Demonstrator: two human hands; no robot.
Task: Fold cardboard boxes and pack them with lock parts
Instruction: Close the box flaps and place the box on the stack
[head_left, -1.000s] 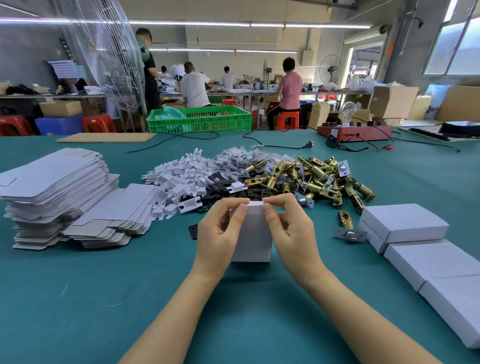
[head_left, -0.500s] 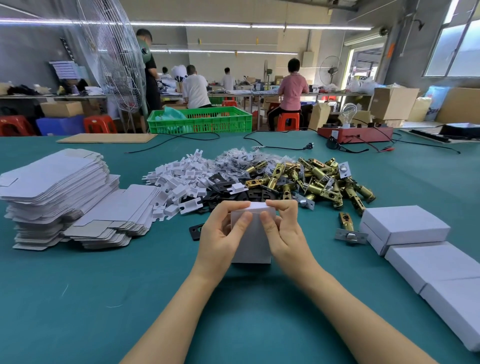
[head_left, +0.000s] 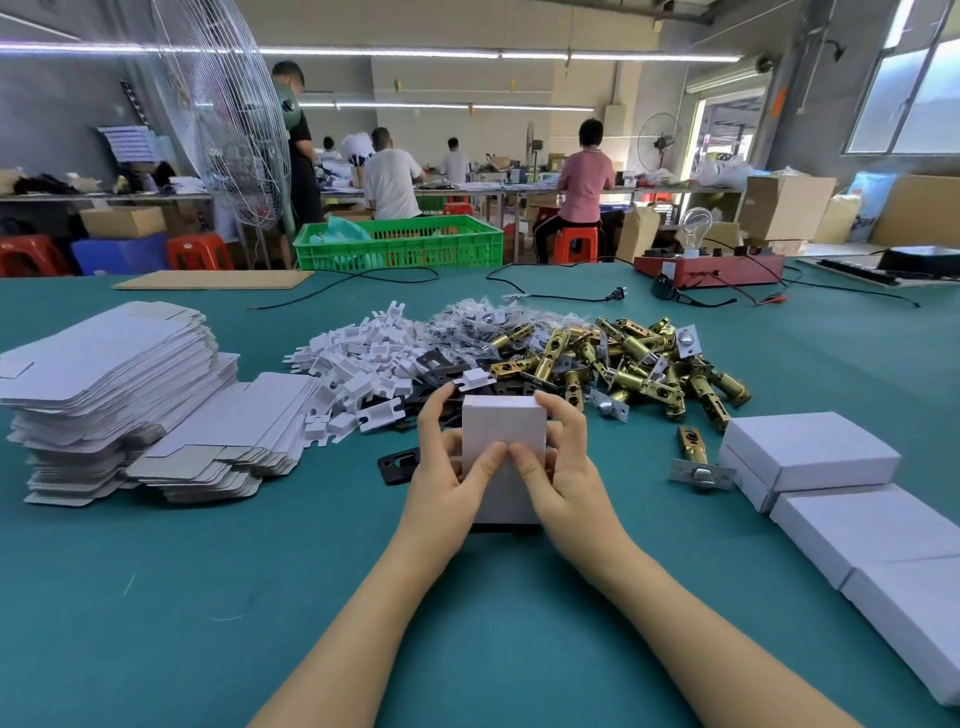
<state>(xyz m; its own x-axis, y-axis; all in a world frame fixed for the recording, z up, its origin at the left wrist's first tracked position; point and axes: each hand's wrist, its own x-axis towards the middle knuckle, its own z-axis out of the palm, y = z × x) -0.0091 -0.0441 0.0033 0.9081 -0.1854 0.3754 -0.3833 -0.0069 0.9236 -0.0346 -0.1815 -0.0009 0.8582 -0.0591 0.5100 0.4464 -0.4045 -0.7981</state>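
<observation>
White cardboard forms a small closed box (head_left: 503, 441) standing upright on a teal table (head_left: 208, 597), near the middle of the view. Both hands grasp it. The left hand (head_left: 447, 467) wraps its left side, with fingers curled over the top far corner and the thumb pressed on the front face. The right hand (head_left: 563, 467) mirrors this on the right side, and the two thumbs meet on the front.

Just behind the box lies a heap of lock parts: white plastic pieces (head_left: 363, 364) to the left, black plates (head_left: 441, 364) in the middle, brass latches (head_left: 639, 364) to the right. One black plate (head_left: 397, 464) lies just left of the left hand. One latch (head_left: 696, 457) lies apart, to the right of the box.

At far left sit stacks of flat unfolded boxes (head_left: 114, 384). Along the right edge, finished white boxes (head_left: 810, 452) lie in a row.

Beyond the table stand a green crate (head_left: 400, 244) and people working at benches.
</observation>
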